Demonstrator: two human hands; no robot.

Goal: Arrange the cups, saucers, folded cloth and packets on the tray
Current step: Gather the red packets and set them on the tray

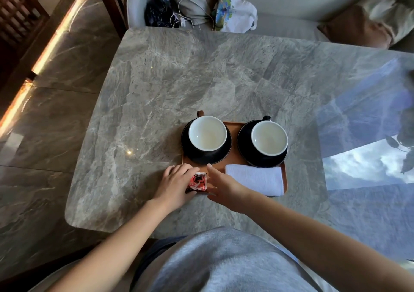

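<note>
My grey top [224,265] fills the bottom of the frame, and both my bare forearms reach up from it toward the centre. My left hand [177,185] lies over the lower left corner of the brown tray [233,135], its fingers [179,170] curled down on the left edge of a red packet [197,183] that rests there; they touch it, but I cannot tell whether they truly grip it. My right hand [224,187] stands on edge just right of the packet, fingers straight and together, thumb low near the packet's lower corner, holding nothing that I can see. To the right of that hand a white folded cloth [255,179] lies flat in the tray's lower right part. Above, two white-lined cups sit on black saucers side by side: the left cup [207,133] on the left saucer [186,148], which overhangs the tray's left rim, and the right cup [268,138] on the right saucer [243,144]. The tray rests on a grey marble surface [168,79]. At the top of the frame, a sofa [291,11] holds bags [233,11] and a white cable [190,11].
</note>
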